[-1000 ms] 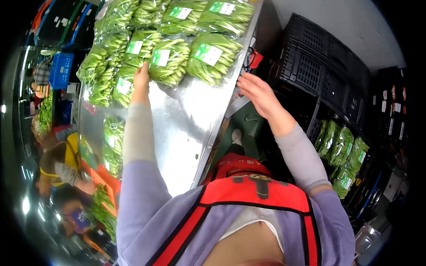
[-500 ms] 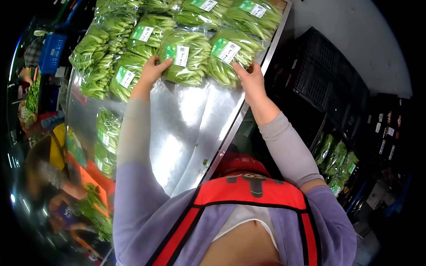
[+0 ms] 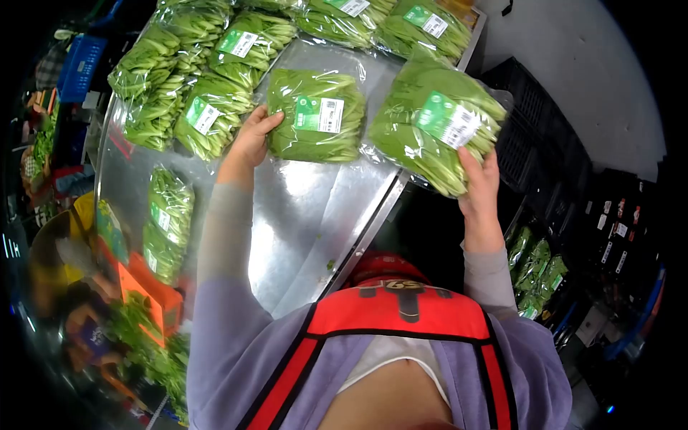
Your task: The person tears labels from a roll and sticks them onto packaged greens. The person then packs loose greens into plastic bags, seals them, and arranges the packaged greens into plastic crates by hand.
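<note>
My right hand (image 3: 479,190) grips the lower corner of a clear bag of leafy greens (image 3: 408,136) with a green-and-white label. That bag is held out past the right edge of the metal table (image 3: 287,222), tilted. My left hand (image 3: 251,145) has its thumb on top of the left side of a second bag of greens (image 3: 315,82), its fingers partly hidden at the edge. This bag is above or on the tabletop; I cannot tell which. Left of it lies another labelled bag of greens (image 3: 208,136).
More bagged greens (image 3: 423,32) line the table's far side, and a bag pair (image 3: 168,222) lies at left. Black crates (image 3: 527,107) stand to the right, with packed greens (image 3: 534,276) lower down. At left are a blue basket (image 3: 80,68), an orange box (image 3: 152,294) and people.
Both bags under my hands have left the row. The right one moved right, past the table edge, in my right hand; the left one came nearer and turned with my left hand.
</note>
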The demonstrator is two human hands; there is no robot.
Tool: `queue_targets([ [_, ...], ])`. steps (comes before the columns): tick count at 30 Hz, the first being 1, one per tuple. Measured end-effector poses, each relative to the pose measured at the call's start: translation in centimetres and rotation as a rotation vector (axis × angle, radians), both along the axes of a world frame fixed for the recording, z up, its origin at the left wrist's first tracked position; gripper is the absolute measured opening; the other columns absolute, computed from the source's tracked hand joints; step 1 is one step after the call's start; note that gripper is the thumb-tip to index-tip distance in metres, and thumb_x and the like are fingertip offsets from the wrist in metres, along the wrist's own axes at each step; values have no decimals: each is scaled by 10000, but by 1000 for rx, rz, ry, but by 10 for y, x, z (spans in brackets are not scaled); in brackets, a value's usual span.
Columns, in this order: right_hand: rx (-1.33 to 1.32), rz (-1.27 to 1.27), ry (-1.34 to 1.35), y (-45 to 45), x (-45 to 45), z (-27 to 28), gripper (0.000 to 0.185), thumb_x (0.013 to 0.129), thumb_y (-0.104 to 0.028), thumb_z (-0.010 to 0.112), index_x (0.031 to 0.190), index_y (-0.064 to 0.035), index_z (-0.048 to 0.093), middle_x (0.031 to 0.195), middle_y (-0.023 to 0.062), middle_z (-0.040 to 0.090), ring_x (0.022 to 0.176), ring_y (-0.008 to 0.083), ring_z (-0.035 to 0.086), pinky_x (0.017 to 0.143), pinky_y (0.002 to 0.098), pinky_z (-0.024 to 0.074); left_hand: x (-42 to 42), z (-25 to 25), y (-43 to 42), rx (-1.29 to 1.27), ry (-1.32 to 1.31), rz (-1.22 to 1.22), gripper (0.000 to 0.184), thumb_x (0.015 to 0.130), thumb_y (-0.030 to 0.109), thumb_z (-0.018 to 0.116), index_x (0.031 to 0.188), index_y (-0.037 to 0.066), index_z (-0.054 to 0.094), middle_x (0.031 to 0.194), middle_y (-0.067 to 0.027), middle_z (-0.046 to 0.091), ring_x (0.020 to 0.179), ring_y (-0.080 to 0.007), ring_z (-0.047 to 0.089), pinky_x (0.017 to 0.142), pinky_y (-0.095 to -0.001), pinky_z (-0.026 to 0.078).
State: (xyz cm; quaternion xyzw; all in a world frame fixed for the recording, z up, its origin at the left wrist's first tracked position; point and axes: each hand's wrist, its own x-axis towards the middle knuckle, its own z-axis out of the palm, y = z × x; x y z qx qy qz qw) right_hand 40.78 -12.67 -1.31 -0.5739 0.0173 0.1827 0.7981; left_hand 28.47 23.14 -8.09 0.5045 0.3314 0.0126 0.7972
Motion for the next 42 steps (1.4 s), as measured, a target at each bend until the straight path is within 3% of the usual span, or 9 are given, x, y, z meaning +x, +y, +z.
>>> queue_targets([
  [5, 285, 287, 111, 26, 3, 15, 498, 842, -82, 586, 1281, -7, 365, 1210, 162, 500, 1033, 241, 562, 849, 368, 495, -2, 13, -23, -4, -44, 40, 584, 882, 333, 558, 1333, 34, 339, 1277, -116, 468, 1169, -214, 454, 953, -319, 392],
  [10, -30, 488, 29, 94, 14, -22, 587, 796, -189, 668, 1275, 4, 388, 1198, 166, 513, 1079, 275, 525, 895, 341, 425, -8, 7, -11, -47, -112, -13, 724, 882, 591, 365, 1373, 64, 288, 1357, -107, 395, 1233, -242, 394, 1004, -365, 346],
  [13, -867, 53, -970, 85, 69, -40, 702, 678, -208, 740, 1275, -52, 406, 1216, 199, 494, 1127, 392, 451, 943, 411, 383, -12, 2, -7, -153, -140, -20, 740, 878, 532, 452, 1399, 62, 217, 1377, -119, 359, 1252, -242, 364, 1018, -356, 318],
  [18, -1251, -94, -1203, 70, 133, -76, 568, 707, -233, 704, 1214, -103, 483, 1176, 169, 525, 1078, 341, 500, 883, 394, 424, 0, 18, -24, 152, -102, -9, 810, 821, 314, 631, 1409, 40, 145, 1335, -150, 378, 1192, -243, 414, 976, -322, 351],
  [23, -1054, -51, -1118, 69, 179, -63, 284, 753, -260, 659, 1005, -131, 644, 988, 110, 616, 845, 249, 615, 735, 337, 483, 6, 21, -27, 224, -39, 15, 798, 823, 306, 626, 1403, 28, 154, 1316, -163, 391, 1164, -239, 432, 955, -318, 367],
  [29, -316, -146, -446, 84, 157, 2, 268, 796, -162, 668, 965, 43, 637, 728, 40, 615, 630, 90, 550, 593, 238, 460, 7, 21, -26, 244, 44, 40, 786, 823, 319, 624, 1397, 26, 174, 1304, -173, 405, 1130, -248, 467, 921, -321, 399],
  [35, -438, 306, -957, 49, 15, 9, 282, 751, -150, 692, 980, 1, 628, 1095, 158, 582, 1072, 252, 531, 919, 345, 409, 7, 17, -19, 190, -4, 24, 717, 846, 348, 595, 1371, 10, 242, 1280, -147, 447, 1118, -237, 485, 922, -330, 411],
  [37, -433, 489, -843, 45, -15, 4, 486, 727, -188, 718, 1142, -15, 532, 1267, 196, 449, 1224, 291, 400, 994, 377, 336, 4, 5, -4, -207, 24, 0, 607, 872, 374, 554, 1318, 13, 357, 1242, -112, 500, 1110, -216, 498, 930, -336, 417],
  [42, -219, 269, -444, 82, -37, -52, 861, 712, -290, 742, 1334, 25, 239, 1355, 249, 293, 1277, 327, 302, 1045, 383, 261, 7, -37, 2, -61, 1, -187, 420, 893, 309, 504, 1213, 37, 494, 1116, -99, 586, 972, -217, 587, 800, -349, 506],
])
